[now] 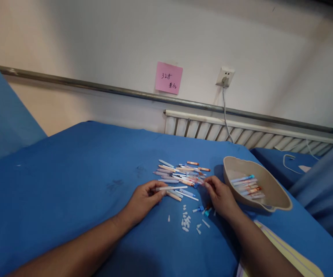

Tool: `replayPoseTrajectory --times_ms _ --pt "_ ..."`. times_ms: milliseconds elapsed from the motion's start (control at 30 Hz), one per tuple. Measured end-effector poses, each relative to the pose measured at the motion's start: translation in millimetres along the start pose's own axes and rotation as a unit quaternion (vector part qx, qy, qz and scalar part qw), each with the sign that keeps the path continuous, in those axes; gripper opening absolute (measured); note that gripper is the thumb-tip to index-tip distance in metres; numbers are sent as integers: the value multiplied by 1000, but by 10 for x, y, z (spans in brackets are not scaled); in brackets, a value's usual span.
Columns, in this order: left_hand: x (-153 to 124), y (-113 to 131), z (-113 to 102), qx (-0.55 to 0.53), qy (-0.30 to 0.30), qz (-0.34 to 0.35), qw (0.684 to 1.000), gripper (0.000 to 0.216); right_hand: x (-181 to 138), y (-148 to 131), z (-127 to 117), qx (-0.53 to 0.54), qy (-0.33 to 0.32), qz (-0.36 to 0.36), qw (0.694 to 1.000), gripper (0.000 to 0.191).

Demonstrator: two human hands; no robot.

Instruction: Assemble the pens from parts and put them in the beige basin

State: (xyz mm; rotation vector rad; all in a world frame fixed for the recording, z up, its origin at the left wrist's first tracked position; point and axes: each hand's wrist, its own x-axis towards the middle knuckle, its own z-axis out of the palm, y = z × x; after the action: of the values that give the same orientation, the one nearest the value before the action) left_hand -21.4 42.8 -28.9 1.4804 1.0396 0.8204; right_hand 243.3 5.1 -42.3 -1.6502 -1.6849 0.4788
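Observation:
My left hand (145,199) pinches a slim pen (176,187) between thumb and fingers, with its white, stick-like length pointing right. My right hand (222,195) is closed at the right end of the pile, thumb and forefinger together; what they hold, if anything, is too small to make out. Between and beyond both hands lies a loose pile of pen parts (168,174) in pale blue, peach and lilac, mixed with white sticks. Small white tips (186,222) are gathered nearer to me. Blue pieces (198,209) lie beside my right hand, partly under it.
A beige basin (280,198) holding several pens (245,184) stands right of my right hand. Yellow striped cloth or paper (290,246) lies under my right forearm. Blue cloth (82,165) covers the surface. Behind it are a radiator (193,128), a metal rail (111,89) and a plugged-in cord (225,111).

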Motion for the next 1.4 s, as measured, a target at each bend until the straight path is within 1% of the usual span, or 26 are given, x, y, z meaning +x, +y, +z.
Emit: replayPoseTrajectory --times_ms 100,200,300,433,500,667,933,1033,1233,1400 --pt "18 -2 -9 4 -5 -6 1000 28 23 72 45 84 -17 31 996 30" --pt "27 -16 -10 -1 -8 -8 1000 29 21 78 81 148 -44 60 986 31" --pt "22 -21 -9 -9 -12 -7 1000 28 -16 -9 93 185 -78 53 978 29" --pt "2 8 -1 -9 -21 -10 1000 27 -71 -170 78 159 -85 -17 983 25" --pt "-6 27 4 -3 -28 -13 1000 27 -87 -224 72 147 -84 -37 985 24" --pt "1 32 0 -16 -25 -17 999 27 -104 -256 73 151 -96 -45 983 24" --pt "21 16 -16 -5 -29 -22 999 29 -101 -224 60 149 -76 -34 985 25" --pt "-1 38 7 9 -37 -19 999 28 -116 -272 71 142 -83 -46 985 23" --pt "-85 84 84 5 -80 -20 997 25 -207 -444 157 108 -111 -93 984 16" --pt "-130 119 118 -6 -88 -25 996 21 -263 -520 162 87 -113 -122 982 13"
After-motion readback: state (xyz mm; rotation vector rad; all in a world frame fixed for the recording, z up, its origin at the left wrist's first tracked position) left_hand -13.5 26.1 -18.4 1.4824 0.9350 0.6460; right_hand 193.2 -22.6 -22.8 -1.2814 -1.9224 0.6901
